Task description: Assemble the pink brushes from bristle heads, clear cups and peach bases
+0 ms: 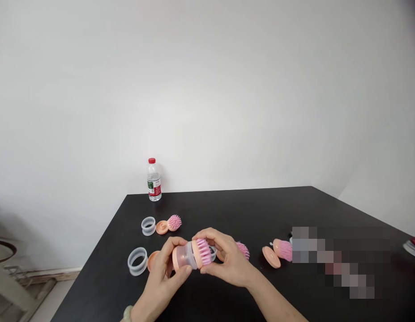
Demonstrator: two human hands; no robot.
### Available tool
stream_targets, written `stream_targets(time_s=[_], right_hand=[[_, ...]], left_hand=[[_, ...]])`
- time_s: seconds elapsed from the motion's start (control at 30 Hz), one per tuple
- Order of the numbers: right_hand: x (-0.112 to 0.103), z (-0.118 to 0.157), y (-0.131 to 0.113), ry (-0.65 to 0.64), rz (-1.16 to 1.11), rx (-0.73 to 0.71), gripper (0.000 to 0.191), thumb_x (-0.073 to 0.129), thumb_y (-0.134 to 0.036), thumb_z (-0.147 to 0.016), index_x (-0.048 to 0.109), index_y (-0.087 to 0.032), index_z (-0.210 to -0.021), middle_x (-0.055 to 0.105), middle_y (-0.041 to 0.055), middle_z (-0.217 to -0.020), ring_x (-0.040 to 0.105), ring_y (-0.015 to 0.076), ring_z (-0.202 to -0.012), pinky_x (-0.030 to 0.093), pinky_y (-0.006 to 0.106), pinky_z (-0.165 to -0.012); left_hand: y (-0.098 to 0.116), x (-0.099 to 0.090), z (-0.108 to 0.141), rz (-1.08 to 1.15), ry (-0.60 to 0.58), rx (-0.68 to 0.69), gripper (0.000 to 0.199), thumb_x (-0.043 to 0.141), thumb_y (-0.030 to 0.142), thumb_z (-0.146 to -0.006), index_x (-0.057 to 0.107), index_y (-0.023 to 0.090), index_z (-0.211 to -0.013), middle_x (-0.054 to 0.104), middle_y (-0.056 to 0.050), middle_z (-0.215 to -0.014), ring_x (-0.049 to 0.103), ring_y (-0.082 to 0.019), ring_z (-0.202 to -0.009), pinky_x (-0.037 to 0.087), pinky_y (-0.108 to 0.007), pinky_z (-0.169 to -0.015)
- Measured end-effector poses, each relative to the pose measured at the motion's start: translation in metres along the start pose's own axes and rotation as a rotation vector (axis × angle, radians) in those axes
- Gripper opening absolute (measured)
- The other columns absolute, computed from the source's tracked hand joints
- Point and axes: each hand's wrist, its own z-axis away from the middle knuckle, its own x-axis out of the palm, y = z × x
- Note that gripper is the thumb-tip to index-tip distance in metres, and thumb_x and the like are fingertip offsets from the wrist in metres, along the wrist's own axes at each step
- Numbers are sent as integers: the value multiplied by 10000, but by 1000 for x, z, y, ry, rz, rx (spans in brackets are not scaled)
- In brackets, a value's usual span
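Note:
Between my two hands is a scrubbing brush (186,256) with a peach base, a cloudy see-through middle and pink bristles pointing right. My left hand (163,273) wraps its base end, thumb in front. The fingers and thumb of my right hand (230,260) grip the peach collar by the bristles. Left of my hands lies a clear plastic ring (138,267), with a peach disc (153,259) partly hidden behind my left hand. Another pink brush head (243,250) shows partly behind my right hand.
Farther back on the black table (234,203) are another clear ring (148,232), a peach cap (162,227) and a pink brush head (174,222). A water bottle (154,185) stands by the wall. Rightward lie a peach disc (271,257) and a brush head (283,249), beside a blurred-out patch.

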Motion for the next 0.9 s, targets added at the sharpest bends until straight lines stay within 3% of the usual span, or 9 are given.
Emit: stream_targets(time_s=[0.23, 0.5, 0.9], right_hand=[[1, -1, -1, -8, 13, -47, 511, 864, -255, -707, 629, -268, -1161, 665, 28, -1087, 636, 199, -951, 499, 309, -845], [4, -2, -3, -14, 31, -115, 466, 843, -268, -741, 629, -256, -1155, 662, 31, -1087, 631, 194, -956, 491, 307, -841], [3, -3, -7, -26, 23, -201, 423, 849, -282, -754, 650, -251, -1126, 698, 43, -1103, 660, 191, -969, 511, 297, -837]], left_hand=[[-3, 0, 1, -49, -1, 34, 351, 696, 439, -833, 596, 260, -1117, 597, -32, -1010, 546, -185, -825, 470, -273, -735], [2, 1, -1, -67, 10, -18, 294, 692, 421, -816, 620, 213, -1011, 585, -6, -869, 505, -147, -729, 436, -244, -659], [-17, 0, -5, -55, 20, -4, 286, 719, 416, -754, 619, 190, -898, 519, 36, -701, 397, -99, -595, 327, -212, -539]])
